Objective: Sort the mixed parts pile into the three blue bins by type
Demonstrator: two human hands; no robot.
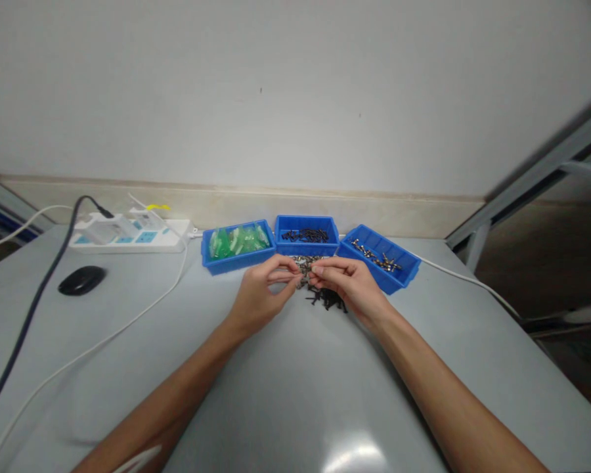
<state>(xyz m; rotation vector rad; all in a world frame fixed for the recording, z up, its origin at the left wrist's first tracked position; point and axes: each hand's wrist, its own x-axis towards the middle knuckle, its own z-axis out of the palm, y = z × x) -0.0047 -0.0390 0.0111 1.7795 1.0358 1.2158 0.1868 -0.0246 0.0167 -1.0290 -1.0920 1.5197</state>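
My left hand [262, 293] is closed in a pinch over the table, its thumb and fingers brought together at the tips. Facing it, my right hand [355, 287] also pinches, with its fingertips close to the left ones. Whatever either hand holds is too small to make out. Around and behind the fingertips lies a heap of small silvery metal fasteners [304, 261], partly hidden by the fingers. A loose pile of black screws [329, 299] rests just under my right hand.
Three blue bins stand behind the hands: a left bin [236, 264] with green-and-clear packets, a middle bin [306, 249] with dark screws, a right bin [398, 284] with shiny fasteners. At left are a power strip [172, 244], a black mouse [82, 280] and cables.
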